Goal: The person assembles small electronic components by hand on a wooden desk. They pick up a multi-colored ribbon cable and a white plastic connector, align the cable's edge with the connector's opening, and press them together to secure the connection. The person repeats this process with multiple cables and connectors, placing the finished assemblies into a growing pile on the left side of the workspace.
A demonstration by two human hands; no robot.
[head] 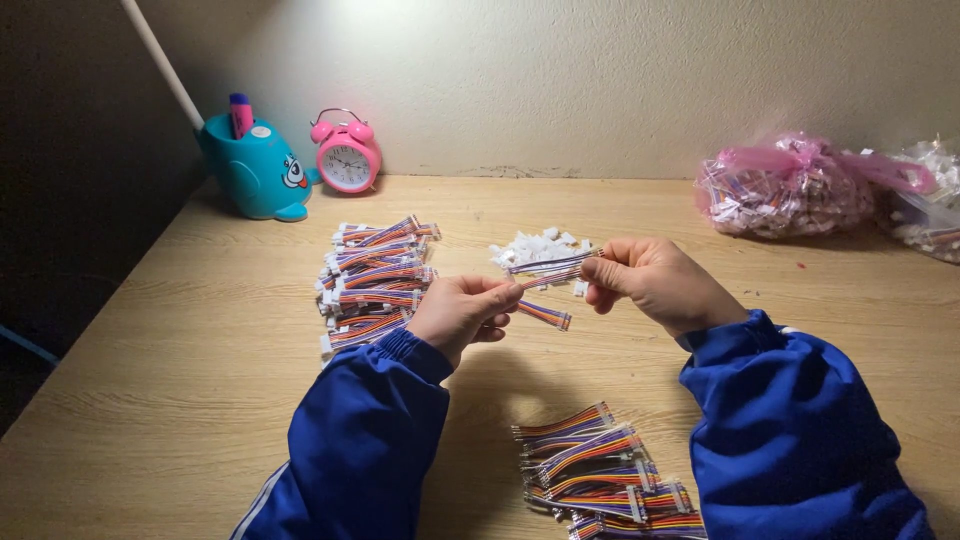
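Pinching a short multicoloured ribbon cable [548, 268] between them above the wooden desk [200, 330], the left hand [462, 312] has its fingers pressed together on one end while the right hand [650, 282] nips the other end, near its white connector, between thumb and forefinger. It looks light and floppy, its thin wires easily kinked, so the stiff plastic ends seem the safest hold. A pile of loose white connectors [540, 246] lies just behind, with stacks of finished cables [375, 275] left and more cables [605, 475] near.
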